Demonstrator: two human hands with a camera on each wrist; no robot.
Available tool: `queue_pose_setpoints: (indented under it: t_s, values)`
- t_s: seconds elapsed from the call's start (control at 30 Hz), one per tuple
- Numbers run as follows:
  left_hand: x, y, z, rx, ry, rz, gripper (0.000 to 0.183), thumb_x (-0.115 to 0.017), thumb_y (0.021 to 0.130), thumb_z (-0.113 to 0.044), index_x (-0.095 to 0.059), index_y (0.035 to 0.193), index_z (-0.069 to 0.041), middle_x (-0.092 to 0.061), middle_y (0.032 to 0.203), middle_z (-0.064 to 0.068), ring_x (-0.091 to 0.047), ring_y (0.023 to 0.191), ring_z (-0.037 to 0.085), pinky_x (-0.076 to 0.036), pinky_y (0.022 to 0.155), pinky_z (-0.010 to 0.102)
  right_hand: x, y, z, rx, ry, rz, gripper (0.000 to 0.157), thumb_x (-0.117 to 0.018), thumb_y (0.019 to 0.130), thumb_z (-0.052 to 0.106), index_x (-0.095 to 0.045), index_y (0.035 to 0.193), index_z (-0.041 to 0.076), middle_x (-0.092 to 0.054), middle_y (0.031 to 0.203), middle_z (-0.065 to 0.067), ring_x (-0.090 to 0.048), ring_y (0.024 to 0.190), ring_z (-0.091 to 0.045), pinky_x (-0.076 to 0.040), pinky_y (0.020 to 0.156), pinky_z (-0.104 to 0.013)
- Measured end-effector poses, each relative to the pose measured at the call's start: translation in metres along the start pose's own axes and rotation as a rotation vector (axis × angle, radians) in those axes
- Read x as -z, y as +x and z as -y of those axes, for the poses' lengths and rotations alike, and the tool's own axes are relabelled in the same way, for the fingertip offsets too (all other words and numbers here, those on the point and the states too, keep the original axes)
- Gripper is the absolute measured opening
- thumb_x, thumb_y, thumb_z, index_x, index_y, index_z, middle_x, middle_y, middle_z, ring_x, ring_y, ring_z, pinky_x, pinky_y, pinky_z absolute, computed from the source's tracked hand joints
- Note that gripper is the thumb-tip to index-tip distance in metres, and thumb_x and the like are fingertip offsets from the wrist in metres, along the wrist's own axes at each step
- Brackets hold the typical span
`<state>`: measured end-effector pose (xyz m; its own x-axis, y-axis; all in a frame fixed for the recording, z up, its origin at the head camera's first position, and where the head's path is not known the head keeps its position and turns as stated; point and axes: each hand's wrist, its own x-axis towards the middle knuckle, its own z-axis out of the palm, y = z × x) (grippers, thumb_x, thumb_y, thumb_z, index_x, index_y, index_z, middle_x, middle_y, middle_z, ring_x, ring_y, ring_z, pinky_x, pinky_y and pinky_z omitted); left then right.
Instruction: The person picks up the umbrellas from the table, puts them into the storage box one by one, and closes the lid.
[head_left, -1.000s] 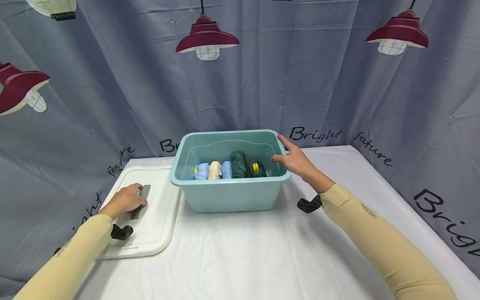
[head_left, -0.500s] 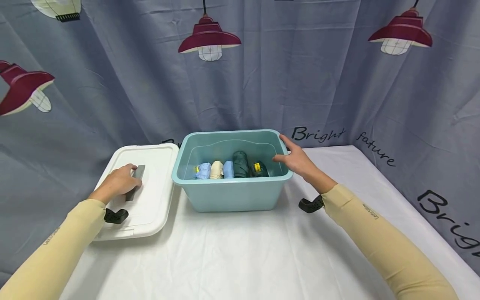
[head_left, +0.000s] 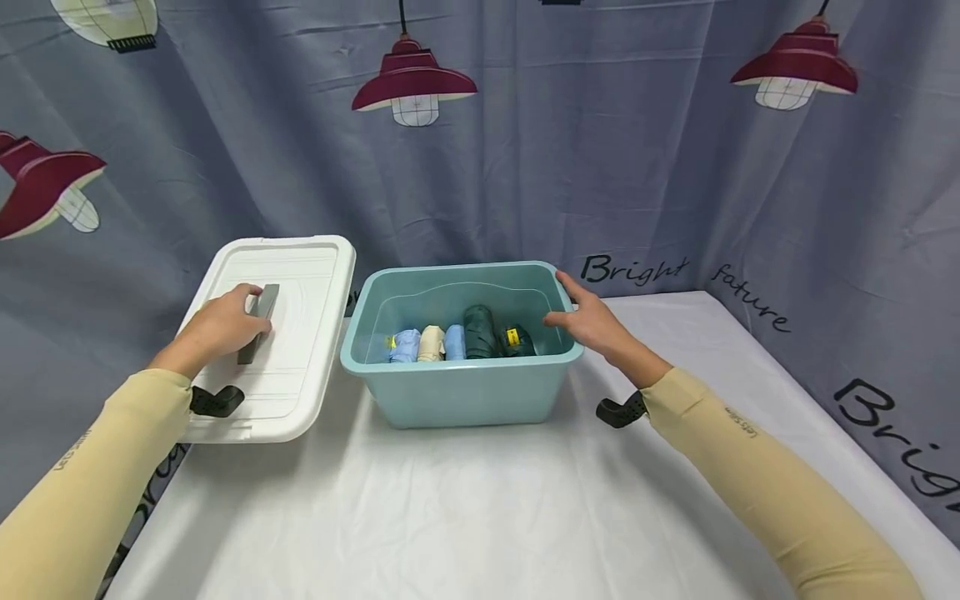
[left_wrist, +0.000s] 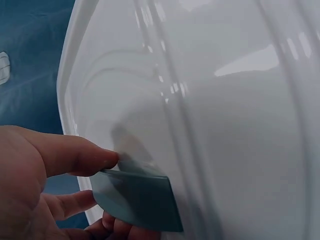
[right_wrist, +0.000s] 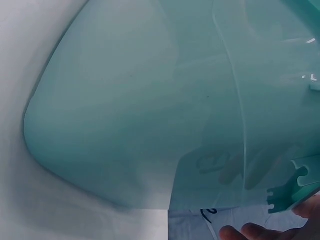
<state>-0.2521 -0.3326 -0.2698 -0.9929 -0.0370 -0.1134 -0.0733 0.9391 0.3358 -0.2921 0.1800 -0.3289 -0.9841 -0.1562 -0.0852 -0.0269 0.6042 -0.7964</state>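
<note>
My left hand (head_left: 213, 332) pinches the grey handle (head_left: 258, 325) of a white bin lid (head_left: 303, 350). The lid hangs tilted above the table, left of the bin. In the left wrist view, the thumb and fingers lie on either side of the handle (left_wrist: 140, 200). A teal storage bin (head_left: 465, 396) stands uncovered on the table. My right hand (head_left: 600, 323) grips its right rim, thumb over the inside, other fingers partly hidden outside. Inside stand a light blue roll (head_left: 405, 345), a cream roll (head_left: 431, 342), a blue roll (head_left: 454, 342), a dark green roll (head_left: 480, 332) and a dark bundle with yellow label (head_left: 519, 340).
A white cloth covers the table (head_left: 480, 508). Grey-blue curtains (head_left: 600, 167) printed with red lamps and lettering enclose the back and sides. The bin stands near the table's back edge.
My left hand has lifted the lid by its handle from the table, up and a little left, and tilted it. My right hand and the bin have stayed in place.
</note>
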Motion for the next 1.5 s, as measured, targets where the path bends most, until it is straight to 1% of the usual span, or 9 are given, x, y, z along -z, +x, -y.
queue_pose_setpoints:
  t_s: [0.13, 0.3, 0.47, 0.6, 0.8, 1.0, 1.13, 1.3, 1.5]
  values:
    - [0.015, 0.001, -0.012, -0.031, 0.004, -0.042, 0.071, -0.05, 0.097, -0.025, -0.021, 0.155, 0.003, -0.04, 0.142, 0.04, -0.044, 0.125, 0.056, -0.039, 0.096, 0.069, -0.001, -0.001, 0.002, -0.011, -0.007, -0.003, 0.094, -0.063, 0.091, 0.028, -0.001, 0.163, 0.035, -0.02, 0.167, -0.014, -0.032, 0.148, -0.04, -0.041, 0.107, -0.058]
    - [0.029, 0.004, -0.033, -0.083, 0.005, -0.062, 0.069, -0.051, 0.097, -0.026, -0.025, 0.156, -0.001, -0.05, 0.13, 0.037, -0.053, 0.115, 0.05, -0.042, 0.091, 0.065, 0.0, -0.001, 0.003, -0.013, -0.011, -0.01, 0.095, -0.062, 0.091, 0.028, -0.001, 0.163, 0.035, -0.016, 0.168, -0.013, -0.029, 0.149, -0.04, -0.039, 0.109, -0.059]
    - [0.035, 0.003, -0.052, -0.141, 0.023, -0.08, 0.068, -0.053, 0.096, -0.025, -0.029, 0.156, -0.005, -0.056, 0.121, 0.031, -0.056, 0.104, 0.043, -0.045, 0.084, 0.058, 0.0, -0.001, 0.001, -0.005, -0.006, -0.007, 0.093, -0.061, 0.092, 0.028, -0.002, 0.163, 0.032, -0.014, 0.169, -0.013, -0.027, 0.15, -0.04, -0.038, 0.109, -0.06]
    - [0.036, 0.0, -0.071, -0.19, 0.049, -0.087, 0.067, -0.055, 0.094, -0.021, -0.032, 0.155, -0.006, -0.059, 0.113, 0.026, -0.056, 0.095, 0.037, -0.045, 0.08, 0.053, -0.001, -0.001, 0.001, 0.003, -0.001, -0.007, 0.093, -0.062, 0.092, 0.028, -0.003, 0.164, 0.03, -0.015, 0.169, -0.014, -0.028, 0.149, -0.041, -0.039, 0.108, -0.06]
    - [0.034, -0.006, -0.099, -0.255, 0.095, -0.077, 0.067, -0.057, 0.091, -0.015, -0.036, 0.153, -0.006, -0.064, 0.11, 0.026, -0.061, 0.089, 0.032, -0.047, 0.077, 0.049, -0.002, 0.001, 0.001, 0.011, -0.006, -0.016, 0.094, -0.062, 0.091, 0.027, -0.004, 0.164, 0.03, -0.016, 0.168, -0.015, -0.032, 0.147, -0.042, -0.042, 0.106, -0.058]
    - [0.029, -0.007, -0.123, -0.324, 0.11, -0.04, 0.066, -0.061, 0.092, -0.016, -0.038, 0.153, -0.008, -0.063, 0.116, 0.025, -0.06, 0.098, 0.033, -0.048, 0.082, 0.048, -0.002, 0.0, 0.002, 0.015, -0.032, -0.019, 0.093, -0.064, 0.091, 0.027, -0.005, 0.164, 0.029, -0.021, 0.166, -0.02, -0.037, 0.144, -0.043, -0.047, 0.102, -0.057]
    - [0.022, -0.004, -0.14, -0.37, 0.11, -0.018, 0.064, -0.065, 0.092, -0.014, -0.042, 0.152, -0.014, -0.063, 0.116, 0.021, -0.06, 0.101, 0.031, -0.048, 0.084, 0.046, 0.0, -0.003, 0.002, 0.016, -0.045, -0.02, 0.095, -0.066, 0.09, 0.028, -0.005, 0.164, 0.028, -0.022, 0.165, -0.021, -0.036, 0.144, -0.044, -0.044, 0.104, -0.058]
    - [0.012, 0.004, -0.155, -0.406, 0.149, -0.009, 0.064, -0.068, 0.09, -0.012, -0.047, 0.149, -0.018, -0.065, 0.114, 0.017, -0.06, 0.099, 0.029, -0.048, 0.083, 0.043, 0.001, -0.002, 0.002, 0.021, -0.044, -0.006, 0.097, -0.066, 0.089, 0.028, -0.004, 0.164, 0.027, -0.022, 0.166, -0.019, -0.037, 0.144, -0.043, -0.044, 0.104, -0.058]
    - [0.003, 0.012, -0.17, -0.412, 0.176, 0.021, 0.066, -0.068, 0.09, -0.013, -0.046, 0.151, -0.022, -0.064, 0.111, 0.012, -0.059, 0.095, 0.026, -0.047, 0.083, 0.041, 0.0, 0.0, 0.002, 0.026, -0.031, 0.001, 0.098, -0.067, 0.089, 0.028, -0.004, 0.164, 0.026, -0.022, 0.166, -0.018, -0.038, 0.144, -0.043, -0.045, 0.104, -0.058]
